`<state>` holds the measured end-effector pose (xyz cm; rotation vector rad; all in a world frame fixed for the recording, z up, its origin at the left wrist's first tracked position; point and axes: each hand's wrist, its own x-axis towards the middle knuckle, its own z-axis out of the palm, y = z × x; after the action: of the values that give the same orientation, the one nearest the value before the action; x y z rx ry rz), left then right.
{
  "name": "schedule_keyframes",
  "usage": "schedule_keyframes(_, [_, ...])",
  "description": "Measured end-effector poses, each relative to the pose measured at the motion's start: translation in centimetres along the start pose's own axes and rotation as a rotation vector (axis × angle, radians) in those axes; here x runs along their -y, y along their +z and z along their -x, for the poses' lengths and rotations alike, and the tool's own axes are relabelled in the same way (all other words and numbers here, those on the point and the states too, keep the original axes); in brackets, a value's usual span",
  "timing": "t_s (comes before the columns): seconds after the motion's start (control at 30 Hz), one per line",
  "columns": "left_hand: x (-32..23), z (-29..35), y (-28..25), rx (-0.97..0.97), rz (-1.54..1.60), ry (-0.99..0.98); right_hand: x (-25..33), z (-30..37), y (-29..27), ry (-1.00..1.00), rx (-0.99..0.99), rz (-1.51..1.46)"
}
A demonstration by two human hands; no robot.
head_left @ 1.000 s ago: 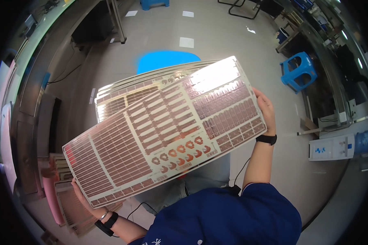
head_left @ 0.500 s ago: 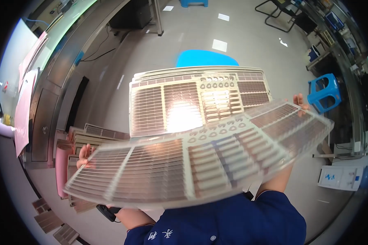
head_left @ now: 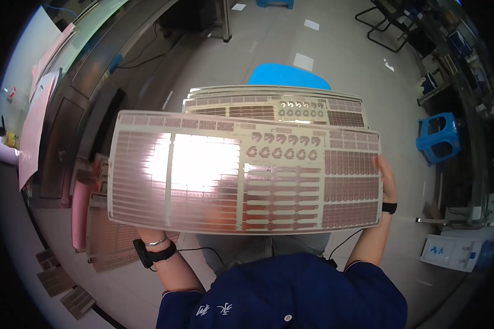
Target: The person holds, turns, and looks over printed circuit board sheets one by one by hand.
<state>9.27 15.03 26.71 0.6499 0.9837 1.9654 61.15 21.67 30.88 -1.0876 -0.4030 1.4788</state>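
A wide, flat circuit panel with pale borders and rows of brownish patterns is held in front of me, facing up, with a bright glare on its left half. My right hand grips its right edge, fingers partly behind the panel. My left hand reaches under the panel's lower left part; only its wrist shows, and the fingers are hidden. Just beyond, a stack of similar panels lies partly covered by the held one. The stack sits by a blue stool.
More panels lean low at the left beside a pink roll. Several small panel pieces lie on the floor. Another blue stool and a white box are at right. A metal cabinet stands at left.
The panel has gone from tilted and blurred to nearly level, covering the front of the stack. My right hand has come down along its right edge; my left fingers have gone out of sight beneath it.
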Motion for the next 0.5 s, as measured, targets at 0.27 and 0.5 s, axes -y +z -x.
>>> schedule_keyframes(0.27, [2.9, 1.6, 7.8, -0.015, 0.721, -0.305, -5.7, -2.5, -0.4, -0.105, 0.157, -0.117])
schedule_keyframes(0.5, [4.9, 7.4, 14.2, 0.242, 0.248, -0.447, -10.2, 0.0, 4.4, -0.065, 0.439, -0.035])
